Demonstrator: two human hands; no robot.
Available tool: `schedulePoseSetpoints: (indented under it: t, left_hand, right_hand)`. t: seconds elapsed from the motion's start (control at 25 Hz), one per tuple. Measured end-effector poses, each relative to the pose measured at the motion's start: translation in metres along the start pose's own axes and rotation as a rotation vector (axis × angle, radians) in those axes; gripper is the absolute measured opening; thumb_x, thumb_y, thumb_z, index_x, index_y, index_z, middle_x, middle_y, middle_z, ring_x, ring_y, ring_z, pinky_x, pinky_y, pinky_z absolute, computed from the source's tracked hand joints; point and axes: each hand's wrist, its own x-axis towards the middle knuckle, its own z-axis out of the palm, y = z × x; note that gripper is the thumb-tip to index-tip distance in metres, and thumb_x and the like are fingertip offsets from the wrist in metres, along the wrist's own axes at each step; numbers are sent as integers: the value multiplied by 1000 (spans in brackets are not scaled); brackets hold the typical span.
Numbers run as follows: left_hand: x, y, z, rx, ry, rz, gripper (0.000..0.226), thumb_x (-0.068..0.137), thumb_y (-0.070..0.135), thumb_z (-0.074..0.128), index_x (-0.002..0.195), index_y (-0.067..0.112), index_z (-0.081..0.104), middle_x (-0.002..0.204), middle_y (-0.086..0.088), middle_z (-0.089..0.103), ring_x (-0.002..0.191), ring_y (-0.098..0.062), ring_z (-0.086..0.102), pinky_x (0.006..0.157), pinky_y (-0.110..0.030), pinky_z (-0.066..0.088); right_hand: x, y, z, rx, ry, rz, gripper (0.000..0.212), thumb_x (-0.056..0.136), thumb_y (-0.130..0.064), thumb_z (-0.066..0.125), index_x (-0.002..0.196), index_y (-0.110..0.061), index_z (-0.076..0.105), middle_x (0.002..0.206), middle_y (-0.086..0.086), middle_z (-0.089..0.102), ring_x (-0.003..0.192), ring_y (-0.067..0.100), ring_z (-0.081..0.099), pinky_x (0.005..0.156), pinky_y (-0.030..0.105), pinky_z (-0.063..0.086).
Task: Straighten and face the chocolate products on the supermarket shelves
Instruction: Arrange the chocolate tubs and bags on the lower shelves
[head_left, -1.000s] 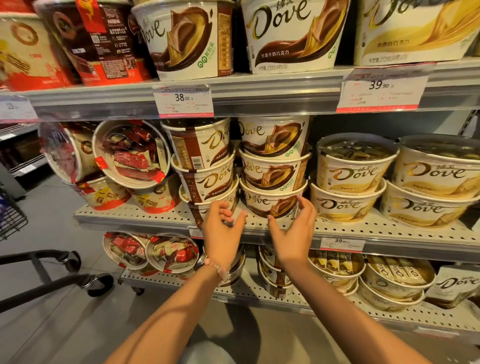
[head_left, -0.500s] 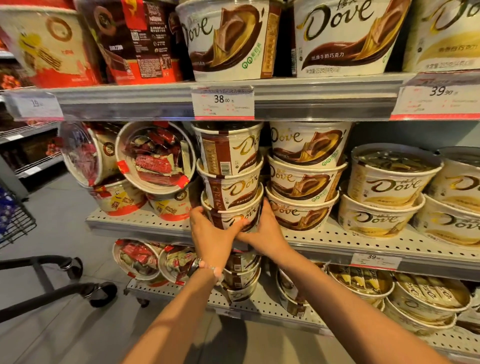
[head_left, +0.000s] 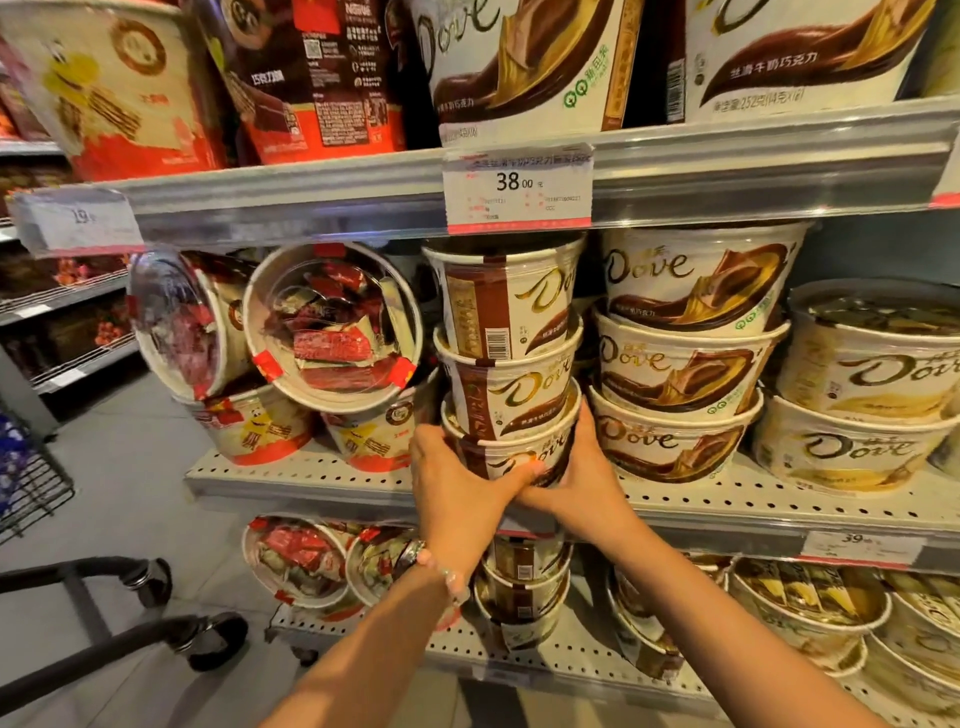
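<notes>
- The left hand (head_left: 457, 478) and right hand (head_left: 582, 480) clasp the bottom tub (head_left: 514, 452) of a three-high Dove stack (head_left: 506, 353) on the middle shelf (head_left: 311, 475), just past the centre of the view toward 6 o'clock.
- The left fingers curl round the tub's side at its 9 o'clock and the thumb lies across its front; the right palm cups the 3 o'clock side, its fingertips hidden behind the tub.
- All three tubs show a brown seam and barcode to the front, with the logo swung off toward 3 o'clock, so the step in hand looks like turning the stack to face forward.
- To do it well, rotate from the base slowly so the two upper tubs ride along without sliding; they lean slightly and could topple.
- Keep the stack clear of the neighbouring Dove stack (head_left: 685, 358) at 3 o'clock, which already faces out, and match its front edge.
- The red-wrapped tubs (head_left: 332, 322) at 9 o'clock lie tilted, lids outward, and likely need righting afterwards.
</notes>
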Motion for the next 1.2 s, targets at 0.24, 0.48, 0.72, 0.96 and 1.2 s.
schedulePoseSetpoints:
  t: [0.24, 0.48, 0.72, 0.96, 1.2]
  left_hand:
    - [5, -11, -3, -89, -66, 17, 82, 39, 54, 85, 104, 30, 42, 109, 4, 56, 102, -14, 57, 86, -34, 51]
    - [13, -19, -3, -185, -147, -46, 85, 36, 55, 84, 108, 37, 44, 114, 5, 60, 107, -13, 59, 90, -41, 52]
    - [20, -17, -14, -268, -272, -20, 75, 62, 13, 83, 126, 16, 45, 123, -1, 58, 115, -14, 56, 95, -31, 48]
    - [-8, -5, -3, -173, -141, -32, 86, 72, 23, 77, 142, 17, 26, 140, 0, 41, 129, -13, 39, 109, -36, 35]
    - [-22, 15, 17, -188, 4, -28, 109, 61, 21, 85, 143, 12, 15, 140, -3, 32, 128, -11, 29, 102, -20, 26]
  right_hand:
    - [-8, 6, 16, -103, 200, 41, 122, 45, -59, 77, 146, -29, 15, 144, -7, 40, 132, 10, 39, 106, 39, 40]
    - [-13, 4, 24, -177, 283, 86, 122, 51, -50, 82, 147, -23, 11, 147, 0, 33, 136, 17, 31, 110, 43, 33]
    - [-18, -3, 30, -175, 312, 117, 116, 57, -53, 80, 146, -18, 14, 144, 4, 32, 136, 19, 27, 113, 39, 28]
    - [4, 2, 6, -67, 94, 169, 126, 39, -59, 77, 144, -18, 20, 144, 2, 39, 135, 18, 33, 111, 43, 32]
    - [10, 7, -5, 85, 7, 128, 107, 51, -23, 89, 131, -35, 19, 129, -15, 42, 125, 6, 39, 104, 24, 32]
